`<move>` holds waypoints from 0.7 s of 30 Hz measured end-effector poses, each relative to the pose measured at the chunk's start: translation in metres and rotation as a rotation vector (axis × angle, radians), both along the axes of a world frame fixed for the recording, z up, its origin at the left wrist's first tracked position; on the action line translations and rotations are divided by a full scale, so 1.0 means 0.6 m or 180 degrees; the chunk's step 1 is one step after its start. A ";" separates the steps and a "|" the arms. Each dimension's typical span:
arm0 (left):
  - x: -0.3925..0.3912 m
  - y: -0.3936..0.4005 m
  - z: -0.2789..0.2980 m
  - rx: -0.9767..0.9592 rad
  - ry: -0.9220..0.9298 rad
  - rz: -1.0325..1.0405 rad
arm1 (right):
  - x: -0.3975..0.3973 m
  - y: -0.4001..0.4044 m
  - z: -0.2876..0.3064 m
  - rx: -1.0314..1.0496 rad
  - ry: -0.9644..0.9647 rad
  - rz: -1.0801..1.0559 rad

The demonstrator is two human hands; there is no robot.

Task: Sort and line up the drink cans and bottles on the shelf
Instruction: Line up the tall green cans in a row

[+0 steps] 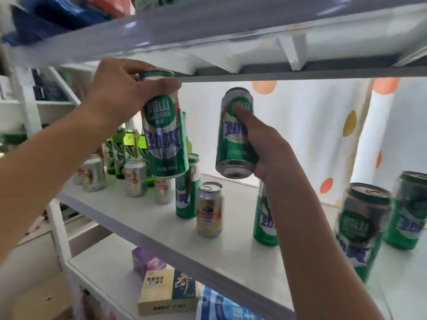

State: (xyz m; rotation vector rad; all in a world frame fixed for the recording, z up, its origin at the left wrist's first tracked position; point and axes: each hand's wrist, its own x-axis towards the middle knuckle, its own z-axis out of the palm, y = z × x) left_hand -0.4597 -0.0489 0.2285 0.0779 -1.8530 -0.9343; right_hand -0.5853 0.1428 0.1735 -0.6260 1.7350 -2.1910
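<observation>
White shelf (147,229) boards fill the view, with a dotted curtain (323,125) behind. Both hands are up off the shelf, each carrying a tall green can: the left hand (120,93) grips one (165,135) by its top rim, just under the board above, and the right hand (261,148) wraps another (235,135) low on its body, tilted, thumb up the side. Below the left-hand can, a green can (187,188) and four short silver cans (209,209) stand scattered in no row. Behind them, green bottles (122,153) already cluster at the shelf's back left. Right of the right arm, three more green cans (362,229) stand loosely apart. Sorting looks only partly done: the bottles are grouped, but green and silver cans are mixed and unaligned, with two cans not yet placed.
</observation>
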 end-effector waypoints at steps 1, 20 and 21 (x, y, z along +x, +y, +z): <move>-0.014 -0.011 0.006 -0.0040 -0.0024 -0.0003 | -0.010 -0.012 0.004 -0.0051 -0.0012 -0.0045; -0.230 -0.152 0.052 -0.0068 -0.0088 -0.0780 | -0.095 -0.110 0.047 0.0431 0.0534 -0.1337; -0.241 -0.155 0.050 -0.0085 -0.0123 -0.0804 | -0.101 -0.114 0.049 0.0523 0.0535 -0.1402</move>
